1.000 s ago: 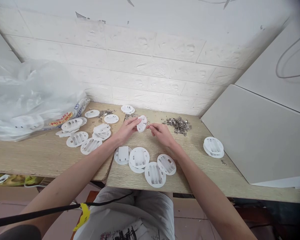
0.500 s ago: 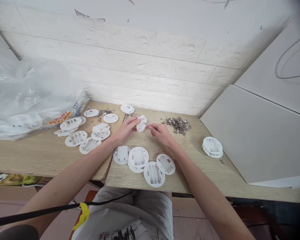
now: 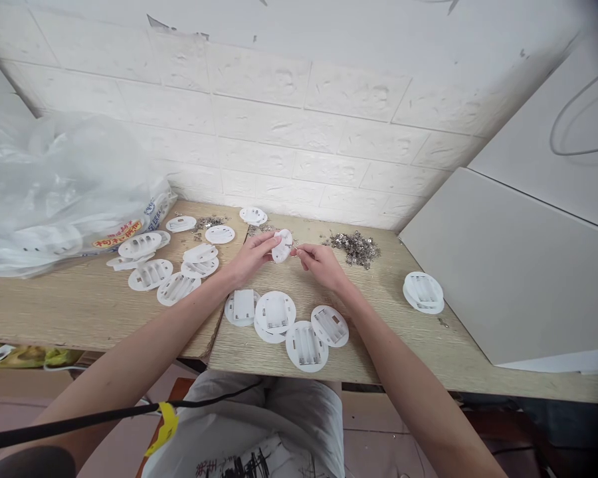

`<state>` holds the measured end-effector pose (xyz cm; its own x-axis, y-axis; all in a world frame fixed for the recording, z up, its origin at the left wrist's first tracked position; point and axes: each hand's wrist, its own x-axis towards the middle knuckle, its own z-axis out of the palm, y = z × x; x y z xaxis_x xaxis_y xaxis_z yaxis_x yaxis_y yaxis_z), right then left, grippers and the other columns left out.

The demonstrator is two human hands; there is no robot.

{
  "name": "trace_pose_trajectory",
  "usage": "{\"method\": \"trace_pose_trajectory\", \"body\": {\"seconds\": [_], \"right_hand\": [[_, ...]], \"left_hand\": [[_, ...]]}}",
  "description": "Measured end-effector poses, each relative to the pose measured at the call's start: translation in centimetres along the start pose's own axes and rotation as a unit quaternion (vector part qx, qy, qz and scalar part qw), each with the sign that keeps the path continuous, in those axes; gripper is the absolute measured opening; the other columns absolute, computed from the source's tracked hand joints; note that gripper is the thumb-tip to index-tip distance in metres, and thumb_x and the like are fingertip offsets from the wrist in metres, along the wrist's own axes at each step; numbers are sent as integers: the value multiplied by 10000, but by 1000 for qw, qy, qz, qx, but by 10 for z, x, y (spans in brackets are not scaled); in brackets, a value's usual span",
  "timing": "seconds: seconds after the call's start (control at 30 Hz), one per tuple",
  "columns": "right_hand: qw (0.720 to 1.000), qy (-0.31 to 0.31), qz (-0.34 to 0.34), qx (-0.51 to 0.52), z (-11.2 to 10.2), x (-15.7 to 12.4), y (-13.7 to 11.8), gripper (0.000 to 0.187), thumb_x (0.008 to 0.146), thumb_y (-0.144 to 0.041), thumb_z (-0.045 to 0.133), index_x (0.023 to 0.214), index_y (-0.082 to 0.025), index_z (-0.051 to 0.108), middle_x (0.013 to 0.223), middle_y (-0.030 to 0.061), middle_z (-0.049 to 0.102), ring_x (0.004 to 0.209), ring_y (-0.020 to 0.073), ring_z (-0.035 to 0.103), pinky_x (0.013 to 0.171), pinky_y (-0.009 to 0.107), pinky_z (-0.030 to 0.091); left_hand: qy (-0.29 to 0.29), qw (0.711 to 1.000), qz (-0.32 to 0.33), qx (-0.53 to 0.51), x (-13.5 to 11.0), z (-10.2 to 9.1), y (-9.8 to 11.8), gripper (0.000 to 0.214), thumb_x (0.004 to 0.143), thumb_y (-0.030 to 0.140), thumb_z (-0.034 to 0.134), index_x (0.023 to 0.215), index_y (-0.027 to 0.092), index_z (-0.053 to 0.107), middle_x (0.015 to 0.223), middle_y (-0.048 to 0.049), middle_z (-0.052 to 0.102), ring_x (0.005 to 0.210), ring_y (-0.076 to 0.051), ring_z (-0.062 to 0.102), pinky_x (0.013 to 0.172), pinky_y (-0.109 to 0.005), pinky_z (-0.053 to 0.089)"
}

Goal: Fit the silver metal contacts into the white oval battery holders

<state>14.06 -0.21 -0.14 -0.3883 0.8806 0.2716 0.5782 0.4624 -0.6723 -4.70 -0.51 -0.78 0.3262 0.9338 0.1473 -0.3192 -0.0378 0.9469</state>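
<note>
A round white plastic battery holder (image 3: 282, 246) stands tilted up between my hands. My left hand (image 3: 252, 255) grips it by its left edge, with the thumb on its near face. On its right side my right hand (image 3: 319, 264) is closed in a pinch on a small, thin metal piece (image 3: 294, 247), which meets the holder's edge; its exact shape is too small to make out. Below my hands lie several more round white holders, among them one with long battery slots (image 3: 307, 346). A heap of small metal contacts (image 3: 356, 249) sits right of my right hand.
More white holders (image 3: 151, 274) are spread on the left of the wooden table (image 3: 379, 318). A small stack of holders (image 3: 423, 292) stands at the right, beside a grey panel (image 3: 518, 265). A large clear plastic bag (image 3: 70, 192) fills the far left. A white brick-patterned wall (image 3: 259, 133) rises behind.
Almost nothing differs. Both hands stay at the same spot on the holder, and the view has shifted very slightly.
</note>
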Motion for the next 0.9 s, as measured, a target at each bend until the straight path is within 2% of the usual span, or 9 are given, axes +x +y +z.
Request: {"method": "trace_pose_trajectory", "body": {"seconds": [0.37,0.9], "right_hand": [[1000,5,-3,-4,1,0,0,295,877,-266,403,618,-181,517,522,-34,466,513,115,405,583,253,302],[1000,-5,13,16,0,-1,-2,280,865,-291,411,745,-163,629,539,-32,488,511,118,407,574,253,314]], "left_hand": [[6,1000,0,-3,0,1,1,346,778,394,666,1040,171,696,1071,-95,674,1008,-210,580,837,-305,431],[7,1000,2,26,-3,4,4,398,772,420,665,1076,165,690,1096,-116,664,1002,-232,579,859,-338,425]]}}
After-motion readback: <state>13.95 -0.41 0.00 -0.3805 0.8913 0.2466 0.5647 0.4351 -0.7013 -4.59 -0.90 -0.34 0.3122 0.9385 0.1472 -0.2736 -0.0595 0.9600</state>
